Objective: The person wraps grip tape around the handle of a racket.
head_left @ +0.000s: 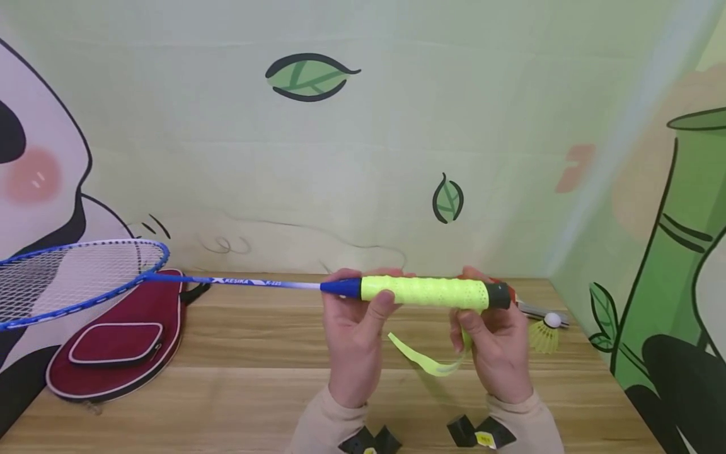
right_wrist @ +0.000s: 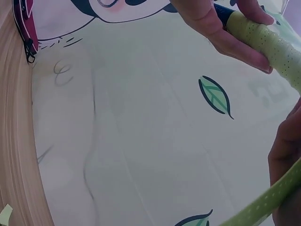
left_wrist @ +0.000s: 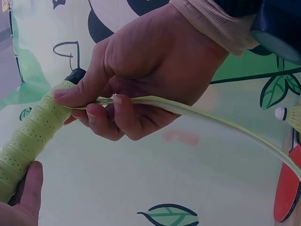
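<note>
Wrap looks nearly done: yellow tape point(head_left: 425, 291) covers most of the handle on the racket point(head_left: 244, 282), held above the counter point(head_left: 255, 372). Left hand's point(head_left: 356, 343) fingers grip it; right hand's point(head_left: 501, 347) pinch the loose tail point(head_left: 435, 369), probably left to finish.

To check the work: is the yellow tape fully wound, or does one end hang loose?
Not fully wound: a loose end of yellow tape trails from the right hand, below the handle.

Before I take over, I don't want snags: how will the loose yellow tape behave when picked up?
The tape is probably floppy, since it droops in a curve, and likely light, being a thin, narrow strip.
</note>
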The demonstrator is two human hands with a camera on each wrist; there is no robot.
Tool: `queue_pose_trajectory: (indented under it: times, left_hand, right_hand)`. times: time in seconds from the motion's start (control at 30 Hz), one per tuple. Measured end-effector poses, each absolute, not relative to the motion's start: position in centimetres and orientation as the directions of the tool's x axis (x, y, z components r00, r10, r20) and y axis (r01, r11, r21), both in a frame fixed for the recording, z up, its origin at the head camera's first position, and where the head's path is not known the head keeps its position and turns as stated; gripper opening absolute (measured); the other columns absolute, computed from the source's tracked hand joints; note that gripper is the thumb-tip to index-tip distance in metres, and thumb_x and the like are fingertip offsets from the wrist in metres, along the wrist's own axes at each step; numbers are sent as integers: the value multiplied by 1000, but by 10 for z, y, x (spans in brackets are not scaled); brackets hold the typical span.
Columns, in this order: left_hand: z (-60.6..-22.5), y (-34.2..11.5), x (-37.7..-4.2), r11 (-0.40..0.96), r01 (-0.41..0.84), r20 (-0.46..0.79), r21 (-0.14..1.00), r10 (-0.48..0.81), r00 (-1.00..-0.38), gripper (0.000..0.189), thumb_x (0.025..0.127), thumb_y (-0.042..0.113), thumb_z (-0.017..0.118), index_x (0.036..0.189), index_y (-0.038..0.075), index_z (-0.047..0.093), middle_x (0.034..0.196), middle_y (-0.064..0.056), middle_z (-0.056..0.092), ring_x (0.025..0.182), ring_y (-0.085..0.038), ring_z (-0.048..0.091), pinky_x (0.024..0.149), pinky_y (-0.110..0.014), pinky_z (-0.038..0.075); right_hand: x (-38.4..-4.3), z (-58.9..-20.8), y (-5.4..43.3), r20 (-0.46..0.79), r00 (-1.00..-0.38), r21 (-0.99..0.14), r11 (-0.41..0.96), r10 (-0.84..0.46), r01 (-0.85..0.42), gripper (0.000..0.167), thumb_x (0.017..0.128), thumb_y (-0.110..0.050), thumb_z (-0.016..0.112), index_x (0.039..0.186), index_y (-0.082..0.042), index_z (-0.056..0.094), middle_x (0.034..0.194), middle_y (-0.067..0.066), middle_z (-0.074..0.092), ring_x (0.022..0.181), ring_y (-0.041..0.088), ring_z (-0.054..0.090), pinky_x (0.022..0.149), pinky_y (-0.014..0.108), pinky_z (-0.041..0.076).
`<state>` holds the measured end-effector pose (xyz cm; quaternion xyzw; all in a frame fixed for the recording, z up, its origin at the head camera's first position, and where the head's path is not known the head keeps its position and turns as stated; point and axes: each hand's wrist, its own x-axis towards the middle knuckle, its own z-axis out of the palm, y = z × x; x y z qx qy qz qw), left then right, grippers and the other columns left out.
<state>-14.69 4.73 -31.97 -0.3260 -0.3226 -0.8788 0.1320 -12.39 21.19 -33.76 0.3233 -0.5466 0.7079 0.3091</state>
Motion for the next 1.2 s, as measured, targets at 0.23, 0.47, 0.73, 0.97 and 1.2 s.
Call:
queue_pose_trajectory:
  times: [0.23, 0.47, 0.73, 0.97, 1.2]
  left_hand:
    - [-321, 48, -146, -727, 455, 608, 514, -65, -791, 36, 88, 1, 69, 109, 10, 42, 99, -11, 67, 96, -25, 67, 78, -31, 57]
    - [-322, 50, -149, -766, 486, 716, 421, -48, -696, 42, 92, -7, 59, 123, 10, 38, 112, -16, 65, 107, -35, 63, 96, -42, 49]
    - [-322, 49, -149, -741, 490, 698, 460, -39, -715, 35, 95, -4, 57, 119, 8, 36, 109, -14, 65, 103, -35, 66, 86, -38, 56]
    - [-320, 47, -146, -745, 446, 629, 496, -46, -776, 31, 94, -4, 58, 114, 7, 37, 106, -14, 67, 99, -34, 68, 82, -38, 58]
    - [-319, 44, -147, -735, 431, 567, 524, -77, -820, 30, 93, -8, 58, 111, 5, 38, 101, -15, 68, 94, -31, 69, 82, -46, 57]
  right_hand:
    - [-126, -338, 211, 824, -554, -535, -157, 118, -830, 26, 92, 8, 59, 116, 17, 54, 89, 11, 64, 55, 16, 51, 35, 29, 36]
    - [-124, -338, 210, 819, -560, -541, -156, 127, -827, 20, 93, 10, 55, 112, 16, 56, 68, 10, 54, 49, 15, 43, 29, 28, 30]
    - [-125, -341, 214, 811, -574, -570, -71, 113, -819, 10, 92, 6, 61, 100, 11, 59, 61, 7, 50, 43, 12, 41, 29, 25, 30]
    - [-126, -341, 213, 809, -574, -572, -54, 124, -818, 16, 90, 0, 66, 99, 10, 60, 65, 7, 53, 44, 12, 42, 30, 27, 31]
    - [-125, -342, 211, 776, -624, -621, -53, 92, -782, 25, 93, 4, 59, 117, 12, 57, 70, 8, 56, 46, 13, 48, 32, 25, 38]
